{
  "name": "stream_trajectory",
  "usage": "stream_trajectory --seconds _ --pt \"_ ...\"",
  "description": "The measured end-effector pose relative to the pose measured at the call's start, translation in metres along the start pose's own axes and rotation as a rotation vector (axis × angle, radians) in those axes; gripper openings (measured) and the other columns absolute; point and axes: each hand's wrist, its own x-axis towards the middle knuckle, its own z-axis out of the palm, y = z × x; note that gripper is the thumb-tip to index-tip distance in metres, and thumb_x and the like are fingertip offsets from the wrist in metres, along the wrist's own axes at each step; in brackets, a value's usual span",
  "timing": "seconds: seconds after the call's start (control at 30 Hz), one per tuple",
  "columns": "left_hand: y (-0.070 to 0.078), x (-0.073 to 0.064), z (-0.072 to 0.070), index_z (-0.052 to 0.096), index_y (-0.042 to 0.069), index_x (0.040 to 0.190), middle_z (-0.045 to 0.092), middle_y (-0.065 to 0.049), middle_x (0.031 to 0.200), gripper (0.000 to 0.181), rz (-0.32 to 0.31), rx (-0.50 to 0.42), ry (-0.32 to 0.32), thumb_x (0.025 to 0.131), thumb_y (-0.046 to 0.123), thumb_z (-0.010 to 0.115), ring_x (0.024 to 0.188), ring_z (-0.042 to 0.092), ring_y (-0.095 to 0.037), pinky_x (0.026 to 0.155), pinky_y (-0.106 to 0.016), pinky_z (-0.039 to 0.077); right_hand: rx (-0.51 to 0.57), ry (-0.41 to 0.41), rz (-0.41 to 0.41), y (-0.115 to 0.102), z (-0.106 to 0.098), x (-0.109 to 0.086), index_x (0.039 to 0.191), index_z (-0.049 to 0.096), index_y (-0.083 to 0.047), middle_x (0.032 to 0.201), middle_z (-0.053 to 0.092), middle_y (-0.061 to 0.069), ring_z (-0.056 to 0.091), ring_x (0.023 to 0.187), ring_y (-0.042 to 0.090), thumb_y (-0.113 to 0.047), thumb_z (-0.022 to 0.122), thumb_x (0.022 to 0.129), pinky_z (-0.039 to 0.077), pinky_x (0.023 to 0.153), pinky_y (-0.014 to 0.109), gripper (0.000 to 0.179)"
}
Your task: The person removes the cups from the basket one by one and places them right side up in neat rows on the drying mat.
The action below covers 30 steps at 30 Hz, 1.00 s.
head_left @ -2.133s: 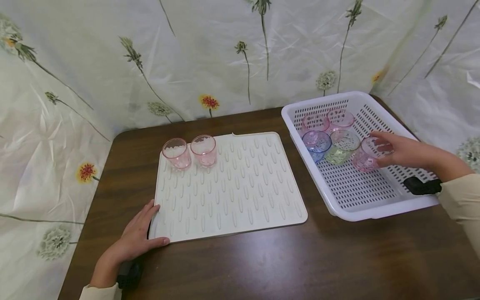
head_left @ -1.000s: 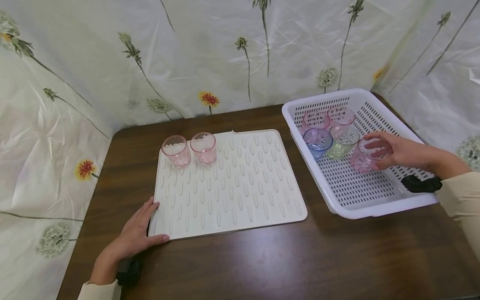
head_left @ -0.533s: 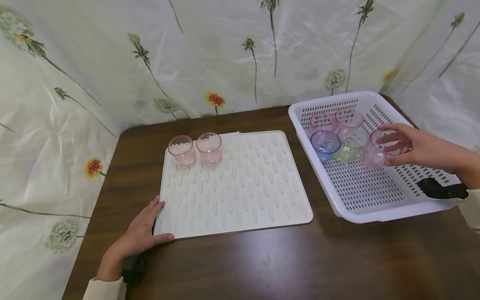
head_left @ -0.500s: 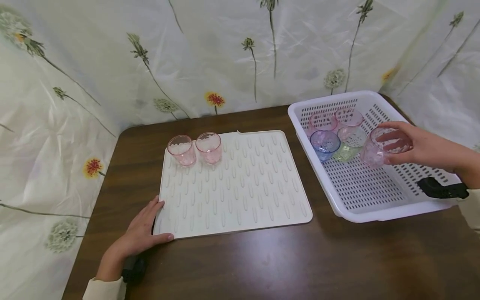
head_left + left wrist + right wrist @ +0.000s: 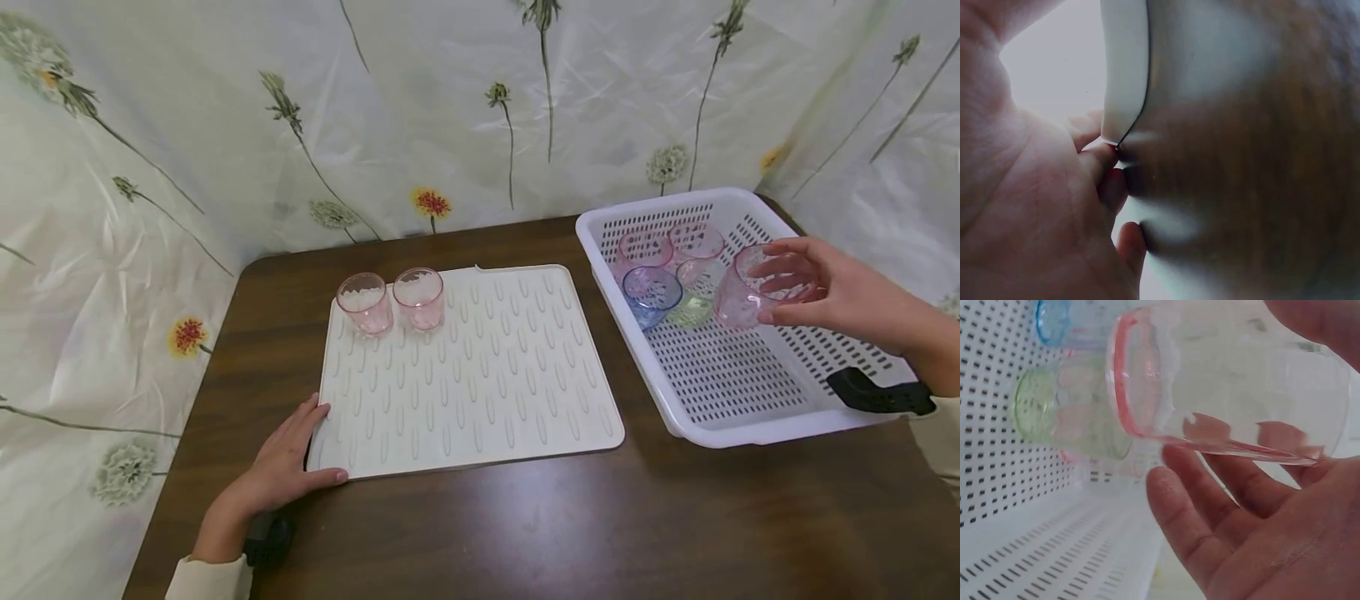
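Note:
My right hand [image 5: 847,292] grips a clear pink glass [image 5: 738,292] at the side, thumb in front and fingers behind. The glass tilts a little, raised above the floor of the white basket [image 5: 750,435]. In the right wrist view its thick pink base [image 5: 1125,378] shows, with the fingers [image 5: 1191,525] along its wall. Close beside it stand a green glass [image 5: 692,308] and a blue glass [image 5: 651,296]. My left hand [image 5: 270,471] rests at the near left corner of the white ridged mat [image 5: 472,383], thumb and fingers spread along its edges.
Two pink glasses, one left [image 5: 366,308] and one right [image 5: 420,302], stand upright at the mat's far left corner. Two more pink ones [image 5: 645,248] sit at the back of the basket. A flowered curtain [image 5: 450,100] hangs behind the brown table [image 5: 525,533].
The right hand has taken firmer hold of the pink glass and lifted it slightly off the basket floor, tilting it. The left hand stays at the mat corner. The head view has shifted a little.

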Motion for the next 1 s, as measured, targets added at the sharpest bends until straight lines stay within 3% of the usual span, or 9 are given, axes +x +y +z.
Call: stream_trajectory --seconds 0.1,0.17,0.33,0.63,1.0 --pt "-0.001 0.0 0.0 0.027 0.0 0.152 0.017 -0.031 0.162 0.101 0.0 -0.001 0.004 0.079 0.047 0.079 0.146 0.021 -0.052 0.111 -0.07 0.024 0.015 0.029 -0.006 -0.006 -0.001 -0.001 0.155 0.018 -0.007 0.143 0.042 0.032 0.051 0.111 0.005 -0.023 0.079 0.084 0.054 0.073 0.019 0.094" --pt "-0.001 0.0 0.0 0.027 0.0 0.152 0.017 -0.03 0.162 0.102 -0.002 -0.001 0.004 0.079 0.048 0.079 0.146 0.021 -0.052 0.111 -0.07 0.024 0.021 0.043 -0.003 -0.009 -0.001 -0.001 0.154 0.019 -0.007 0.142 0.042 0.032 0.042 0.099 -0.013 -0.022 0.079 0.085 0.039 0.065 0.004 0.093" --pt "-0.002 0.0 0.002 0.027 0.0 0.152 0.017 -0.03 0.162 0.102 -0.002 0.003 0.004 0.079 0.048 0.079 0.146 0.021 -0.051 0.111 -0.07 0.025 0.039 0.059 -0.001 -0.011 0.001 -0.001 0.155 0.02 -0.009 0.142 0.042 0.032 0.034 0.093 -0.019 -0.022 0.078 0.086 0.036 0.066 0.002 0.091" --pt "-0.002 0.001 0.003 0.028 0.001 0.152 0.018 -0.03 0.162 0.101 0.003 0.008 0.005 0.078 0.048 0.079 0.146 0.022 -0.051 0.111 -0.071 0.025 0.054 0.06 -0.024 -0.021 0.0 0.003 0.155 0.022 -0.012 0.141 0.044 0.027 0.04 0.093 -0.017 -0.022 0.076 0.087 0.04 0.066 0.004 0.088" --pt "0.001 0.0 0.001 0.028 0.0 0.152 0.017 -0.03 0.162 0.101 -0.002 0.004 0.003 0.078 0.046 0.079 0.146 0.021 -0.051 0.111 -0.07 0.024 0.051 0.031 -0.145 -0.073 -0.003 0.023 0.153 0.029 -0.016 0.141 0.05 0.022 0.051 0.088 -0.018 -0.02 0.08 0.083 0.045 0.069 0.006 0.087"
